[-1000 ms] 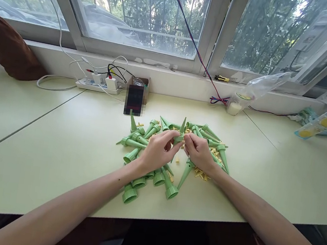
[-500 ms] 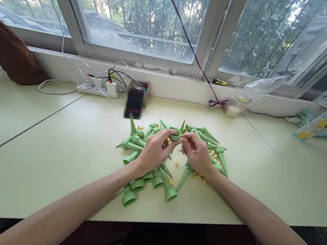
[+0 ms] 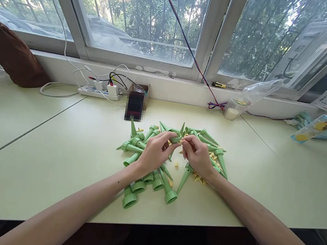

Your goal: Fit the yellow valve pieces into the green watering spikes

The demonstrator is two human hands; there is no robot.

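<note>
My left hand point(image 3: 157, 152) is closed around a green plastic spike point(image 3: 176, 137), its round open cap end facing up between thumb and fingers. Close against it, the fingertips of my right hand point(image 3: 196, 154) pinch a tiny yellow piece point(image 3: 180, 142), mostly hidden by the fingers. Several more green spikes point(image 3: 184, 179) with wide ribbed ends lie around both hands, some under my left wrist. Small yellow plastic pieces point(image 3: 199, 179) are scattered beneath my right hand, and a single yellow piece point(image 3: 176, 165) lies on the table between my wrists.
Behind the pile stands a small box point(image 3: 142, 91) with a blurred dark object before it. A white power strip point(image 3: 99, 92) with cables lies further left. Toward the back right are a bag-topped jar point(image 3: 232, 110) and a plastic pouch point(image 3: 317, 127). Windows rise behind the pale table point(image 3: 55, 156).
My right fingertips have come slightly closer to the spike in my left hand, with the yellow piece between them. The whole view has shifted a little; the pile looks the same.
</note>
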